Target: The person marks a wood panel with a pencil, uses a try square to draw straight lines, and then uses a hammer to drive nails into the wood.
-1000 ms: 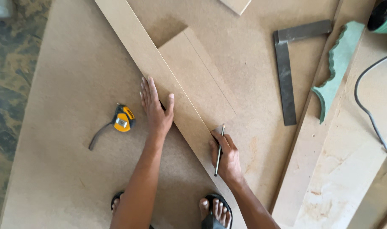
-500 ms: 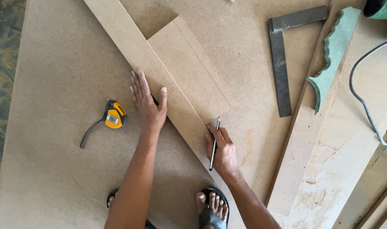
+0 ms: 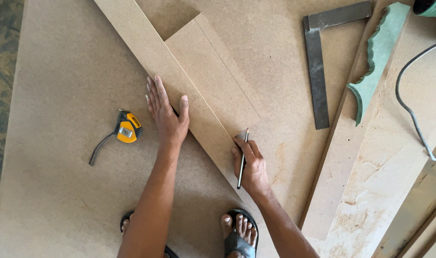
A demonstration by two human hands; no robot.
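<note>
1. The long fibreboard strip (image 3: 180, 81) is a flat, narrow, tan plank with straight edges. It lies on a large fibreboard sheet (image 3: 60, 191) on the floor.
2. The strip's long axis runs diagonally from the upper left of the view to the lower right, ending near the right hand (image 3: 250, 165).
3. A shorter fibreboard piece (image 3: 213, 81) lies against the strip's right edge, parallel to it.
4. The left hand (image 3: 166, 114) lies open and flat, palm down on the strip's left edge, fingers extended toward the upper left, forearm straight.
5. The right hand is closed around a pencil (image 3: 242, 157), its tip pointing up beside the strip's edge at the corner of the shorter piece.
6. A yellow tape measure (image 3: 127, 130) lies left of the left hand. A steel try square (image 3: 317, 76) lies well to the right.
</note>
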